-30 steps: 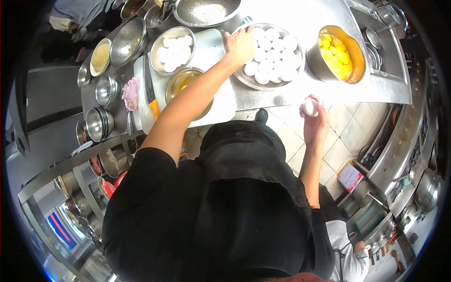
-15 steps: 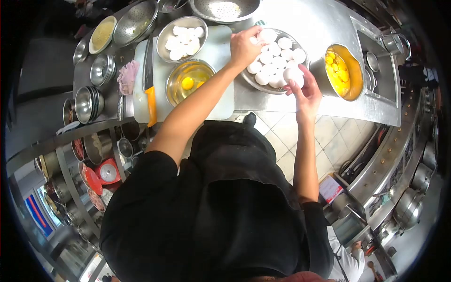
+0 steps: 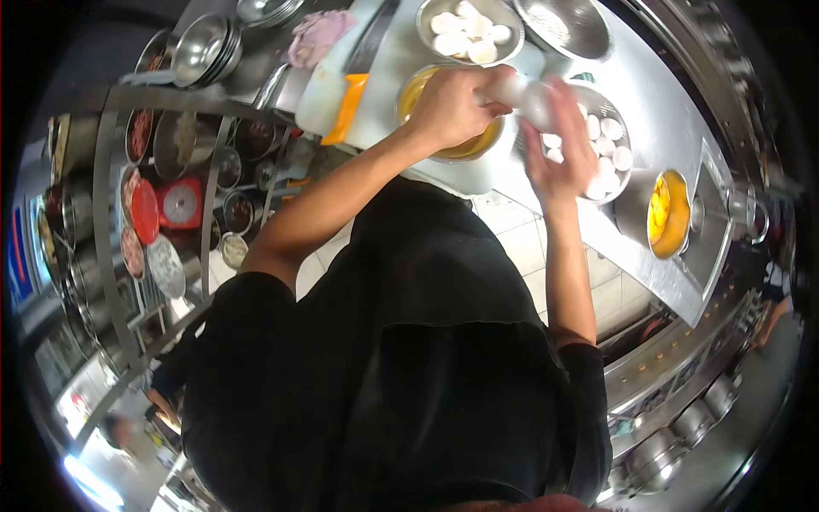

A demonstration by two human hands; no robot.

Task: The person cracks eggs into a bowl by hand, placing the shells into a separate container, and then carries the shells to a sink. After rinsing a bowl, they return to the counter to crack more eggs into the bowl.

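Note:
My left hand is closed on a white egg in front of its fingertips, above the right side of a metal bowl. That bowl has yellow egg in it and is partly hidden by the hand. Close by, my right hand, smeared by motion, grips another egg between thumb and fingers. The two eggs are side by side. Behind the right hand stands a perforated metal bowl with several white eggs.
A bowl of white shells stands on the cutting board, near an orange-handled knife and pink cloth. A pot of yolks stands right, beside a sink. Stacked bowls are at left.
My hands have come together, carrying the eggs from above the perforated bowl to over the bowl of yellow egg. The view has turned, shifting the counter.

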